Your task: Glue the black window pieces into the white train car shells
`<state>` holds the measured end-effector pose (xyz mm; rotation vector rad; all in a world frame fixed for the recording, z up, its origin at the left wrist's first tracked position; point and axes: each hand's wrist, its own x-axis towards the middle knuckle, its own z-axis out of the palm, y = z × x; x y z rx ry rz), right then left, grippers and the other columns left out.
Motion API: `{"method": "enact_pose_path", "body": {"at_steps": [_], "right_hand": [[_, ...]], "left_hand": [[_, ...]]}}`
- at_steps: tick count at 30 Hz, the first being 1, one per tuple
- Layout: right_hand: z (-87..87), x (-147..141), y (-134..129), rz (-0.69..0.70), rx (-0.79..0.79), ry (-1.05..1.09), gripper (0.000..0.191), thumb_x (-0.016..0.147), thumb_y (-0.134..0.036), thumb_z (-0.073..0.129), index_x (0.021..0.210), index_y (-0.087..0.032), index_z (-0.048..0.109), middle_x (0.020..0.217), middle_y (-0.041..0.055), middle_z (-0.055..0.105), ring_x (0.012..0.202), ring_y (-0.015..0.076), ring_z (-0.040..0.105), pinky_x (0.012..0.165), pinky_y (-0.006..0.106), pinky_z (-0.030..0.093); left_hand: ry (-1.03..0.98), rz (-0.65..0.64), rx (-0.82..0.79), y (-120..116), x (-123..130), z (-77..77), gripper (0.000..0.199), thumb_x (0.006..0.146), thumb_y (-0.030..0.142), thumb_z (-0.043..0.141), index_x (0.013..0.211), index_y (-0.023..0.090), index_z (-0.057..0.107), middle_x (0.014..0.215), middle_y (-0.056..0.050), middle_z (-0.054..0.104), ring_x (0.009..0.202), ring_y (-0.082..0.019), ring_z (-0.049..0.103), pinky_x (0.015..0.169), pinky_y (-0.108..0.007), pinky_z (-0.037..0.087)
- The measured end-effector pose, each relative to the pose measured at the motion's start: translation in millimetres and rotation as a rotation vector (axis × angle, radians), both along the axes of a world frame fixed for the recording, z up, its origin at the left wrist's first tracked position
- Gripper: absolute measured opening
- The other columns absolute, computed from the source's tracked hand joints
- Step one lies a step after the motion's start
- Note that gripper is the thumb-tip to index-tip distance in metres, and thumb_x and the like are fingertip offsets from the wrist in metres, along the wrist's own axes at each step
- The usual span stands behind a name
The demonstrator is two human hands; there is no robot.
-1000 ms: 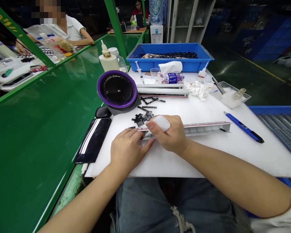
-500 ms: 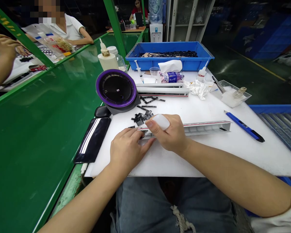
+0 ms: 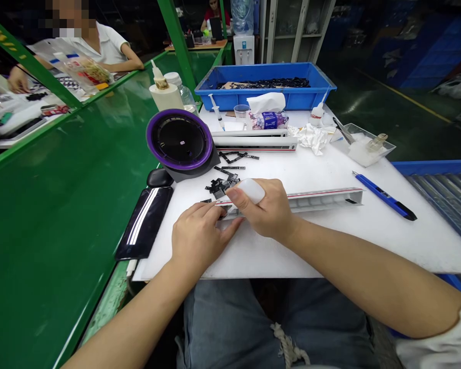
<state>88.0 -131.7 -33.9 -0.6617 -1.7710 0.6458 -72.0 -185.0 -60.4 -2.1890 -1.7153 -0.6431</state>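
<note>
My right hand is closed around a small white squeeze bottle, its tip pointing down and left. Under it lies a long white hollow shell with a red stripe, like a model train car body, open side toward me. My left hand grips the shell's left end between thumb and fingers. The bottle's tip is close to that end; whether it touches is hidden. Behind my hands is a loose pile of small black parts. Two similar shells lie farther back.
A round black fan-like device with a purple rim and a phone stand at left. A blue bin of black parts, a tissue pack and a clear tray are at the back. A blue utility knife lies at right.
The whole view has shifted slightly. Both hands keep their hold on the shell and the bottle, with almost no movement. At far left, another person's raised hand has moved away.
</note>
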Motion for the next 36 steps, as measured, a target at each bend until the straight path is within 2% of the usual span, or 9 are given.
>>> {"method": "enact_pose_path", "body": {"at_steps": [36], "right_hand": [[2.6, 4.7, 0.5, -0.014, -0.060, -0.001, 0.048, 0.093, -0.041, 0.058, 0.054, -0.020, 0.039, 0.050, -0.0048, 0.041, 0.048, 0.0076, 0.036, 0.050, 0.025, 0.031]], "left_hand": [[0.000, 0.005, 0.011, -0.4, 0.7, -0.9, 0.033, 0.087, 0.051, 0.062, 0.076, 0.020, 0.065, 0.078, -0.002, 0.073, 0.082, -0.023, 0.068, 0.068, -0.034, 0.049]]}}
